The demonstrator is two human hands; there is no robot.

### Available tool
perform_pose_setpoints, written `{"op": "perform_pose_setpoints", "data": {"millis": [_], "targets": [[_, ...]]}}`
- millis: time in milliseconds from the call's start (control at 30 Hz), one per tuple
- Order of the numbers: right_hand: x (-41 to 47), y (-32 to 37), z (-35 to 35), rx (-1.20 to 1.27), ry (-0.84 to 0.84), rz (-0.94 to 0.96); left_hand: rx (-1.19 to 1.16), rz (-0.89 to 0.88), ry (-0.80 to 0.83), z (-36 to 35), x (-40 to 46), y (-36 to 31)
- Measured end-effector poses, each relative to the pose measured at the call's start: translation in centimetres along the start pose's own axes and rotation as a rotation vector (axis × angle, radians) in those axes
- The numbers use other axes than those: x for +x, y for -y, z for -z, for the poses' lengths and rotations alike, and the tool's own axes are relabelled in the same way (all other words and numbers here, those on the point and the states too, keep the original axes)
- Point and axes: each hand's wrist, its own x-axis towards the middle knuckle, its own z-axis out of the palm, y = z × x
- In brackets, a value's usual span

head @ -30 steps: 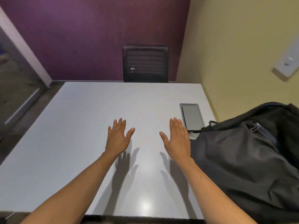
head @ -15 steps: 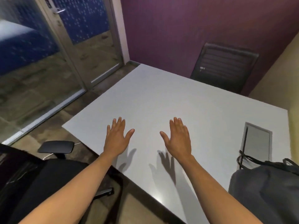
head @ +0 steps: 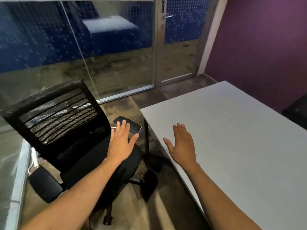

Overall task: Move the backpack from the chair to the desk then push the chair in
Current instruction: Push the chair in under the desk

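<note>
Now the head had swung left: backpack out of view, last seen on the bench (head: 232, 138). Office chair (head: 66, 130) stood empty, pulled out. Both hands, left hand (head: 120, 143) and right hand (head: 182, 146), fingers spread, held nothing; pushing-in remained.

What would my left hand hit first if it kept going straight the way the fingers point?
Most likely the chair's far armrest: the left hand, open above the seat, points its fingers straight at that pad. Depth is unclear, so it might pass just over it.

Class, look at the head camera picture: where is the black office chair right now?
The chair stands on the floor at left, beside the desk corner, not pushed in, its mesh back towards the glass wall.
</note>
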Motion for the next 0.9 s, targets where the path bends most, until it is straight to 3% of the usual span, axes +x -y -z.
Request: {"op": "perform_pose_setpoints", "data": {"millis": [500,900], "targets": [[0.3,24.2,-9.2,0.052,0.145,0.48,0.064,0.424,-0.261,11.8,-11.6,21.4],[-1.5,36.7,-14.2,0.103,0.306,0.842,0.095,0.79,-0.455,16.3,-22.0,27.7]]}}
